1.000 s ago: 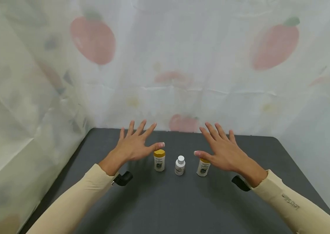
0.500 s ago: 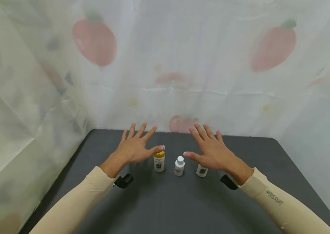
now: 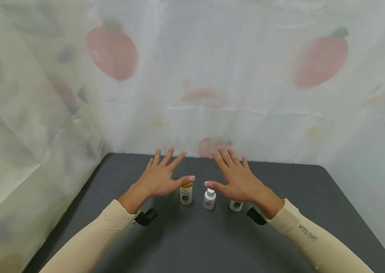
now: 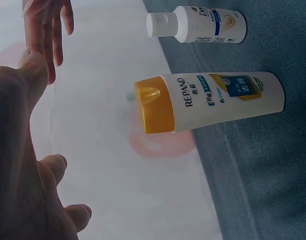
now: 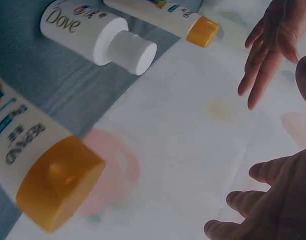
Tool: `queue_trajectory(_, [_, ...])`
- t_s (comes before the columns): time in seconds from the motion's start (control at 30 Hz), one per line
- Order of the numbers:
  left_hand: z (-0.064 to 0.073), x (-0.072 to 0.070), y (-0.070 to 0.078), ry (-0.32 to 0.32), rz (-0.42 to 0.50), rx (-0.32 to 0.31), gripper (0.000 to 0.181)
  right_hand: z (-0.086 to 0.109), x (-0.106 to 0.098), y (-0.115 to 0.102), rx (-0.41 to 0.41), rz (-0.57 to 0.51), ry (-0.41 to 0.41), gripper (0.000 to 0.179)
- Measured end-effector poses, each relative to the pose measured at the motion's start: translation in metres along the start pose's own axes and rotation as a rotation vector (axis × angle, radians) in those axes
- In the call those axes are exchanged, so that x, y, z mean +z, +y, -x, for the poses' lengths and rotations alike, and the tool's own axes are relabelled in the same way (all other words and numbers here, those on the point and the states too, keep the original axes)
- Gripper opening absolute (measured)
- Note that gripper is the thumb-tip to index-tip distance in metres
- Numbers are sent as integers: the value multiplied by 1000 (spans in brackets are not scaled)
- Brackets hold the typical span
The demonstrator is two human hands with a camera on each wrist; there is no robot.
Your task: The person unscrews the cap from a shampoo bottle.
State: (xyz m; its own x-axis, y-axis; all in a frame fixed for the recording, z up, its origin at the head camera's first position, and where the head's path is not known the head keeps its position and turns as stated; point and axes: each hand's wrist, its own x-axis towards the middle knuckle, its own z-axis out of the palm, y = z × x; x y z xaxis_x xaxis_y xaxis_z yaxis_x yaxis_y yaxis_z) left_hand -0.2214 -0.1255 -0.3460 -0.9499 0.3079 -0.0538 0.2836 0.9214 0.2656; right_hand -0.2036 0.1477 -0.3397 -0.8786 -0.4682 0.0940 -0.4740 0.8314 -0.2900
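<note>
Step in hand looks like a ready hover: both hands up over the desk (image 3: 192,246), no grip made. L hand (image 3: 161,179) is wide, fingers spread & near straight, thumb out to the side, holding nothing. R hand (image 3: 239,183) same: wide, fingers fanned, nothing held. Wrist views show a gap b/w each hand & its nearest bottle, so no contact afaict.

3 bottles stand upright on the desk in a loose row, near but apart: L Repand bottle (image 3: 186,197) w/ yellow cap, nearest L hand; Dove bottle (image 3: 209,201), smaller, white cap, in the middle; R Repand bottle (image 3: 236,206), yellow cap too (see R wrist view), under R hand. In head view, L thumb overlaps the L Repand bottle's cap & R hand hides the R Repand bottle's; overlap only, not touch.

Any pick-up from here would prob. call for lowering the hand, turning the palm to a bottle's side & curling fingers round its body; a low sweep could tip a neighbour, imo.
</note>
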Motion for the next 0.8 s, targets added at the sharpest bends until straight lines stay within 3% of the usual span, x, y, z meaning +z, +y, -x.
queue_trajectory(0.53, [4, 2, -2, 11, 34, 38, 90, -16, 9, -20, -48, -119, -19, 96])
queue_trajectory(0.8, [5, 2, -1, 45, 66, 59, 87, -19, 9, -27, -89, -242, 2, 94])
